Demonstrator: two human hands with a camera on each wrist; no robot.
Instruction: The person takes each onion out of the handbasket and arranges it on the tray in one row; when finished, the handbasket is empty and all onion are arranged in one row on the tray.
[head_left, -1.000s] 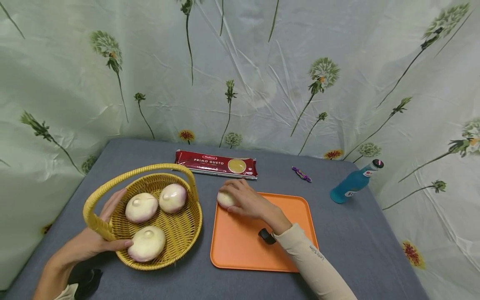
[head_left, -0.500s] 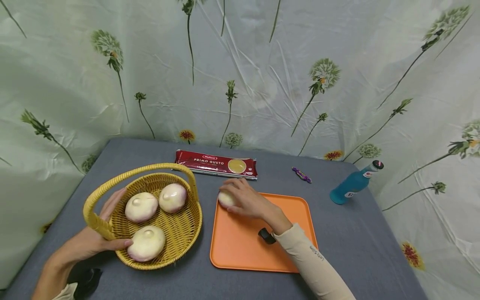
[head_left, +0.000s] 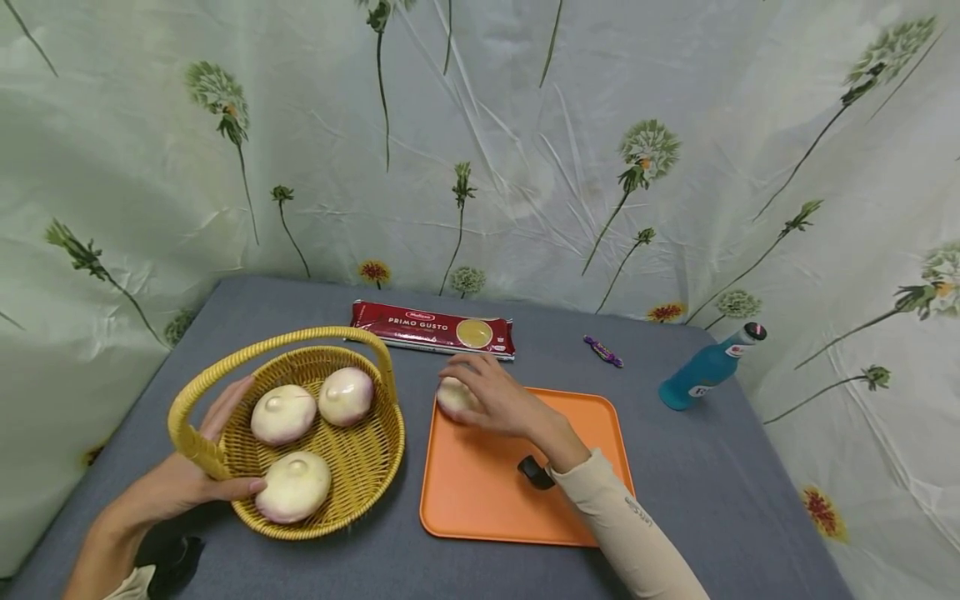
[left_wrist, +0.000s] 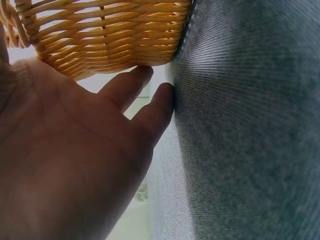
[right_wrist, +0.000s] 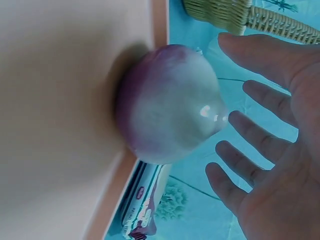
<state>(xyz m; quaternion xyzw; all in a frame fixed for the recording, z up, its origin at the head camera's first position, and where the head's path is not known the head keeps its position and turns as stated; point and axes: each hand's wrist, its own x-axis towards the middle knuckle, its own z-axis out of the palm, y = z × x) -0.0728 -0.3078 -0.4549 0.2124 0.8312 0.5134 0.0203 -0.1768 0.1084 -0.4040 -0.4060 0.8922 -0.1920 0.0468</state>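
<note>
In the head view, my left hand grips the side of a yellow wicker basket, thumb over the rim and fingers outside. The left wrist view shows that hand's fingers beside the woven wall. Inside the basket sit three white-and-purple turnips, one at the front by my thumb. Another turnip rests on an orange tray, at its far left corner. My right hand hovers over this turnip, fingers spread and apart from it in the right wrist view.
A red packet lies behind the tray and basket. To its right is a small purple wrapped candy. A blue bottle stands near the right table edge. A floral curtain hangs behind the table.
The right hand's fingers have loosened and lifted slightly off the turnip on the tray, showing more of it. The left hand and basket stay in place.
</note>
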